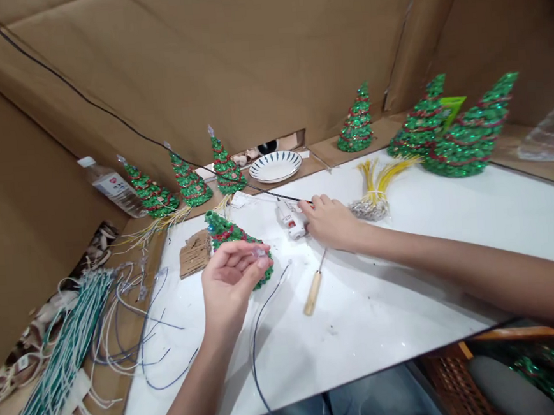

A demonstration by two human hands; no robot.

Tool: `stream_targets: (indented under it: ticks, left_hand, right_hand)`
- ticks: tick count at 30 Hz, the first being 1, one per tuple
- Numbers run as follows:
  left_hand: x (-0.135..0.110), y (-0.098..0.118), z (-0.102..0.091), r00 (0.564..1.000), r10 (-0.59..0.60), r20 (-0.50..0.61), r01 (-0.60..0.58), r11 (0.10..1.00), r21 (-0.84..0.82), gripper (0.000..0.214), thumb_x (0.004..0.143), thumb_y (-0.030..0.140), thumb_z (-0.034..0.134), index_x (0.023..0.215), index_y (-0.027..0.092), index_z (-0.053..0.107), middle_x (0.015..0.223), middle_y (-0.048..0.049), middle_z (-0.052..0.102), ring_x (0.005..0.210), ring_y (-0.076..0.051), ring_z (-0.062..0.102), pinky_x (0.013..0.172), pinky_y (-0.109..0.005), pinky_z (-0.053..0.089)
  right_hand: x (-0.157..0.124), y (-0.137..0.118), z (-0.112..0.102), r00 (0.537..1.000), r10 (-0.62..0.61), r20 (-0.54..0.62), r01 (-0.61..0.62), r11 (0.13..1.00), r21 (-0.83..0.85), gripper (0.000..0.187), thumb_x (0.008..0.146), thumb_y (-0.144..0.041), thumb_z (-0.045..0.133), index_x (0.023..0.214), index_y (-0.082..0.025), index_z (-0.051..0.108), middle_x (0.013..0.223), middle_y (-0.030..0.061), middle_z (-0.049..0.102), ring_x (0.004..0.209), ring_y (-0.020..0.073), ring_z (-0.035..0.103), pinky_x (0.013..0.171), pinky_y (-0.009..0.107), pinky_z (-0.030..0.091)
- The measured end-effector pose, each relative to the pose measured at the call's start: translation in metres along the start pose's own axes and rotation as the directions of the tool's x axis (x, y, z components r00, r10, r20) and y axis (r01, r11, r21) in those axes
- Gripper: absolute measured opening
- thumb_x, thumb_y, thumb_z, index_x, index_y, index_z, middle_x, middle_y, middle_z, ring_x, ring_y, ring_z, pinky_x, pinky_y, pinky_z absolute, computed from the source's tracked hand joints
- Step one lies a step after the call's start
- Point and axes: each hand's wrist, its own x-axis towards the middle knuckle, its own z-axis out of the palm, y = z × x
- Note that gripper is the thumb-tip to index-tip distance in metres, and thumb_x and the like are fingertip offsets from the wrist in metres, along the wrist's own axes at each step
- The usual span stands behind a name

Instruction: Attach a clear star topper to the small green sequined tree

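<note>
My left hand [232,278] pinches a small clear, pale purple plastic piece [260,252] between thumb and fingers, in front of a green tinsel Christmas tree [223,227] with red trim. That tree leans on the table and is partly hidden by the hand. My right hand [330,222] has its fingers curled around the back end of a white glue gun [291,219], which rests on the white table [362,316]. Just below the right hand lies an awl [313,291] with a wooden handle. A thin dark wire [257,327] runs down from near the tree.
Several finished trees [356,121] stand along the cardboard wall, beside a striped plate [275,167] and a water bottle [115,188]. A bundle of yellow wires [375,180] lies beyond my right hand. Green and white wires [77,345] fill the left edge; corrugated cardboard [195,253] lies nearby.
</note>
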Motion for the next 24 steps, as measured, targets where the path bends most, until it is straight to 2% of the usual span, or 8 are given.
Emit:
stream_targets:
  ticks: [4,6,9,12,15,18,24]
  left_hand:
    - [-0.001,0.003,0.0,0.999,-0.01,0.046,0.011,1.0,-0.013,0.02,0.074,0.012,0.073,0.087,0.017,0.059,0.088,-0.0045,0.073,0.06,-0.01,0.067,0.058,-0.021,0.056]
    - [-0.003,0.005,0.001,0.998,-0.005,0.06,0.006,1.0,-0.015,0.02,0.074,0.012,0.072,0.088,0.017,0.059,0.089,-0.0051,0.074,0.057,-0.01,0.067,0.056,-0.021,0.055]
    - [-0.004,0.006,0.001,0.997,-0.002,0.083,0.004,0.999,-0.032,0.019,0.075,0.012,0.071,0.089,0.017,0.059,0.089,-0.0036,0.074,0.055,-0.009,0.066,0.054,-0.02,0.055]
    - [-0.005,0.006,0.001,0.993,0.008,0.119,-0.002,0.999,-0.046,0.019,0.076,0.012,0.071,0.089,0.017,0.059,0.09,-0.0041,0.074,0.054,-0.009,0.065,0.052,-0.02,0.054]
    - [-0.006,0.007,0.002,0.989,0.011,0.151,-0.003,0.998,-0.055,0.019,0.076,0.012,0.07,0.089,0.016,0.058,0.092,-0.0064,0.074,0.053,-0.009,0.064,0.051,-0.021,0.054]
    - [-0.006,0.007,0.002,0.985,0.01,0.172,0.002,0.998,-0.07,0.019,0.077,0.012,0.069,0.091,0.017,0.058,0.094,-0.0067,0.073,0.054,-0.01,0.065,0.05,-0.021,0.053]
    - [-0.005,0.007,-0.001,0.986,0.026,0.166,-0.017,0.998,-0.055,0.021,0.08,0.015,0.067,0.098,0.019,0.059,0.095,-0.0063,0.072,0.054,-0.01,0.065,0.052,-0.022,0.053]
  right_hand:
    - [0.0,-0.001,-0.014,0.998,-0.058,0.003,0.058,0.996,0.072,0.039,0.081,-0.018,0.045,0.118,-0.011,0.053,0.108,0.0193,0.056,0.1,0.0312,0.052,0.076,0.037,0.038]
    - [-0.007,-0.005,-0.027,0.989,-0.151,-0.012,0.151,0.982,0.115,0.037,0.082,-0.02,0.045,0.117,-0.013,0.056,0.109,0.0183,0.055,0.104,0.031,0.05,0.08,0.037,0.037]
    - [-0.022,-0.019,-0.042,0.93,-0.368,0.019,0.355,0.908,0.224,0.031,0.081,-0.028,0.053,0.109,-0.021,0.063,0.098,0.0086,0.061,0.096,0.0224,0.056,0.078,0.03,0.039]
    - [-0.036,-0.036,-0.041,0.872,-0.487,0.056,0.447,0.837,0.315,0.023,0.077,-0.025,0.058,0.097,-0.023,0.068,0.086,0.0041,0.064,0.081,0.0169,0.06,0.063,0.025,0.037]
    - [-0.041,-0.046,-0.031,0.864,-0.502,0.039,0.458,0.816,0.354,0.02,0.081,-0.015,0.051,0.089,-0.019,0.069,0.082,0.0054,0.065,0.075,0.0156,0.061,0.058,0.024,0.034]
    - [-0.039,-0.046,-0.027,0.867,-0.499,-0.011,0.466,0.802,0.373,0.02,0.083,-0.013,0.047,0.085,-0.015,0.068,0.083,0.0072,0.065,0.075,0.0163,0.061,0.059,0.025,0.034]
    - [-0.037,-0.024,-0.04,0.879,-0.448,-0.164,0.471,0.762,0.445,0.017,0.083,-0.014,0.049,0.09,-0.013,0.065,0.086,0.0064,0.065,0.083,0.0165,0.059,0.072,0.028,0.044]
